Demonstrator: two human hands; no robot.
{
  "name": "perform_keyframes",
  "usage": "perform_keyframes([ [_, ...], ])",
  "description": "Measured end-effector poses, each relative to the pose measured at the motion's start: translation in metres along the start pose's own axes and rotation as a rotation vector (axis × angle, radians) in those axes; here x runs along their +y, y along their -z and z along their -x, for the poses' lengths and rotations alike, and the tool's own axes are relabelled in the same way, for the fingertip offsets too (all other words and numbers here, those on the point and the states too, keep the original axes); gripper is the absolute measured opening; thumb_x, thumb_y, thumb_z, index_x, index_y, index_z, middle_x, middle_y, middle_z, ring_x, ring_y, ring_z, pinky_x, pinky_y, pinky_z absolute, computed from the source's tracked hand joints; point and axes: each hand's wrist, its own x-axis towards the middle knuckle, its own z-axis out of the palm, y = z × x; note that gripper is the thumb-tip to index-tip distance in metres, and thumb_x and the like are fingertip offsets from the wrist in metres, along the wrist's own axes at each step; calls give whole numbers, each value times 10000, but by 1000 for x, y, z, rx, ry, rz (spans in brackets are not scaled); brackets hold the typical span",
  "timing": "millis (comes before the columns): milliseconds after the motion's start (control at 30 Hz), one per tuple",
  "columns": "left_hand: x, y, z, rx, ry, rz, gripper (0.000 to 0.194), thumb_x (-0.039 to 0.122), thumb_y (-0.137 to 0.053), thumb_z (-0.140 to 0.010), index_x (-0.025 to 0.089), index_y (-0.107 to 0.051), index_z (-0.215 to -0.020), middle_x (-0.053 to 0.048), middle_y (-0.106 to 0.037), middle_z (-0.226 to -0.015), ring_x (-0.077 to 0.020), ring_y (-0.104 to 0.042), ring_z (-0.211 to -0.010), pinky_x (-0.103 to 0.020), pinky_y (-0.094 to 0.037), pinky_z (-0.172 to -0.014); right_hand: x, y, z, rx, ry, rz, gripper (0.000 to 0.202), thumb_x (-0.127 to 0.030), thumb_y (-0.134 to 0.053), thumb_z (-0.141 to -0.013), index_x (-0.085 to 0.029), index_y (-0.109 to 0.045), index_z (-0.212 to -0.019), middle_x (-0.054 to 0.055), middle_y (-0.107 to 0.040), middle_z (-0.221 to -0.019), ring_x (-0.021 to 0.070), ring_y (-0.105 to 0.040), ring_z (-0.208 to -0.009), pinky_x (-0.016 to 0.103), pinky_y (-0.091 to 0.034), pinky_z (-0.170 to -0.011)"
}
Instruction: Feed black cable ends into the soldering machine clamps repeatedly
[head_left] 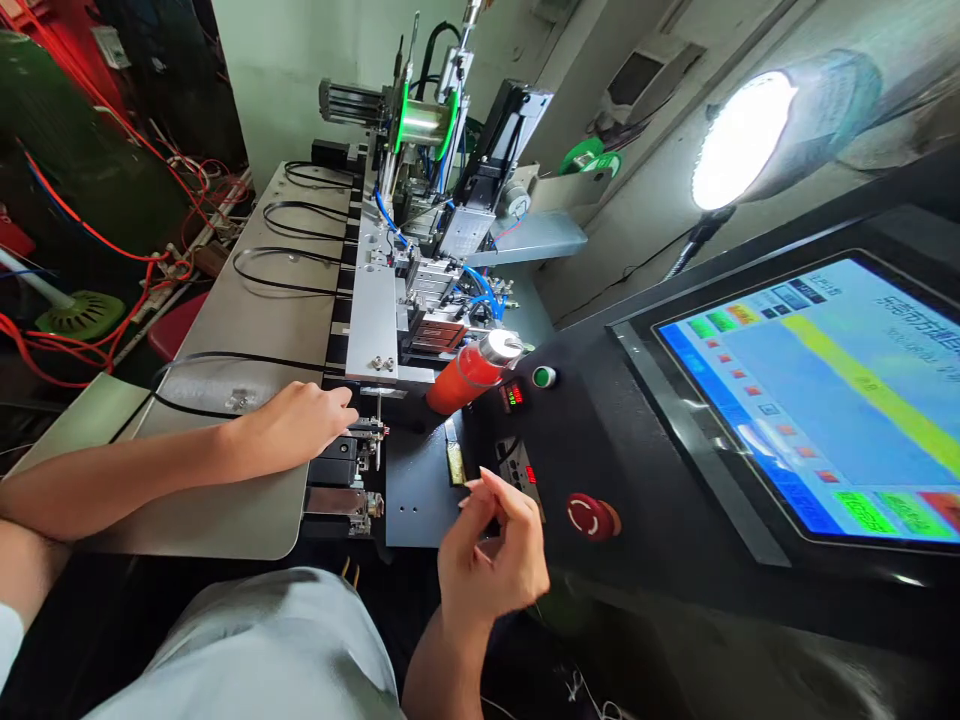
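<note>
My left hand point(300, 425) reaches over the metal worktop point(217, 500), fingers curled together at the row of small fixtures. Its fingertips hide whatever they hold. Beside and partly under this hand runs a looped black cable point(217, 355), and just past the fingers sits a small metal clamp fixture point(367, 440). My right hand point(495, 550) is raised in front of the dark machine plate point(409, 480), thumb and forefinger pinched together. Anything between those tips is too small to make out. Near them lies a flat yellowish tool or strip point(455, 460).
More looped black cables point(285, 265) lie along the worktop. An orange-red bottle point(465, 375) stands by the automatic machine, below a green-rimmed wire spool point(424, 125). At right are a red emergency stop button point(589, 515), a touchscreen point(817, 400) and a bright lamp point(742, 140).
</note>
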Motion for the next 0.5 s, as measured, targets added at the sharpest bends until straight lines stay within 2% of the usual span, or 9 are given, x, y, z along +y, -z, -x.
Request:
perform_keyframes([
  [133,-1,0,0,3,5,24,180,129,-506,-909,147,-641,-792,-33,-601,-794,-103,-558,-512,-249,-302,-467,-6,12,8,10,-54,-54,168,-101,-541,-899,-189,-643,-999,45,-672,-752,142,-650,-630,227,-479,-489],
  [367,4,-5,-4,-14,6,61,144,151,-541,-910,146,-669,-846,-58,-633,-848,-151,-616,-597,-260,-312,-481,-9,15,13,25,-40,-47,162,-88,-596,-866,-185,-672,-972,45,-680,-713,129,-611,-550,219,-397,-422],
  [433,6,-2,-1,-38,29,69,116,174,-576,-900,148,-685,-871,-69,-649,-889,-172,-643,-681,-259,-340,-509,-8,20,15,31,-64,-39,143,-113,-607,-866,-186,-684,-963,52,-687,-716,132,-613,-554,222,-392,-430],
  [500,0,10,6,-35,50,109,110,235,-629,-880,164,-709,-903,-71,-665,-930,-196,-656,-807,-256,-392,-578,-1,26,16,-6,-111,-44,127,-174,-625,-867,-192,-695,-972,64,-692,-734,134,-604,-536,229,-375,-418],
])
